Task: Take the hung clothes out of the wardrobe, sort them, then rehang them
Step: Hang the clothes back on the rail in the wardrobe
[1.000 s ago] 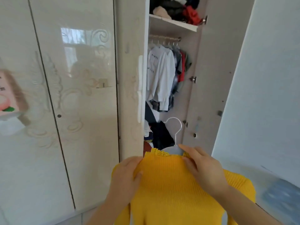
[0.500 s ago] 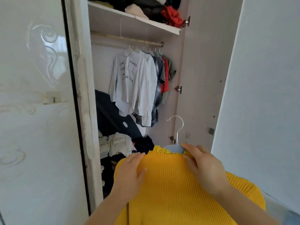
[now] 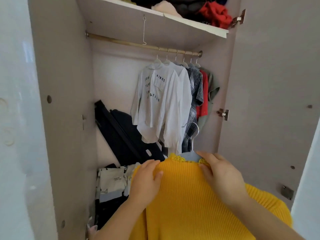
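Both hands are grasping the yellow sweater (image 3: pixel 190 205), near, below the hung shirts (image 3: pixel 162 104): left hand (image 3: pixel 145 181) gripping its shoulder, right hand (image 3: pixel 223 177) pinching collar and hanger (image 3: pixel 190 155). I am recommending a level lift, steering the hook (image 3: pixel 192 143) onto the rail (image 3: pixel 121 40) at its bare left section.

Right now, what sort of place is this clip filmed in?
Probably a home bedroom, at an open wardrobe: a hanging rail carrying white shirts, a shelf piled with clothes above, and a yellow sweater on a hanger.
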The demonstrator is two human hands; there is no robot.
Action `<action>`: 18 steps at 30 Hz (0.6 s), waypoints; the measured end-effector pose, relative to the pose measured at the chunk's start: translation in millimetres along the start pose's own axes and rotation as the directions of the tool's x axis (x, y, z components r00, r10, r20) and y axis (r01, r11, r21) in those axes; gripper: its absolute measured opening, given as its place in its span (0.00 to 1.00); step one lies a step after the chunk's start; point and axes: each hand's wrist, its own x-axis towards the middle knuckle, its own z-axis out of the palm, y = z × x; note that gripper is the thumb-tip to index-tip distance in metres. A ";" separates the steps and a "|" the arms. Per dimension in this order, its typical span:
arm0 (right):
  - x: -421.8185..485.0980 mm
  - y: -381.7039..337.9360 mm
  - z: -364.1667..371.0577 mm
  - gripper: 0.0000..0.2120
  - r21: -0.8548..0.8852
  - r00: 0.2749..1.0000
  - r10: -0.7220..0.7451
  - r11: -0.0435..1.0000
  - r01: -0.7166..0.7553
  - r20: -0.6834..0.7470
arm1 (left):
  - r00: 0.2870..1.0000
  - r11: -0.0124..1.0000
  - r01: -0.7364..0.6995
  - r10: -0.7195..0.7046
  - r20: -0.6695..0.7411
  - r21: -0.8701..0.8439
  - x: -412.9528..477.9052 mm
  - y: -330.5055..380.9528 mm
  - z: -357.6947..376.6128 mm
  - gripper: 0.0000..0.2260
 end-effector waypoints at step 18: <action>345.9 -11.0 126.1 0.18 0.123 0.970 -0.228 0.964 0.237 -0.085 | 0.974 0.986 -0.012 0.050 -0.222 0.168 319.0 -81.9 -22.0 0.19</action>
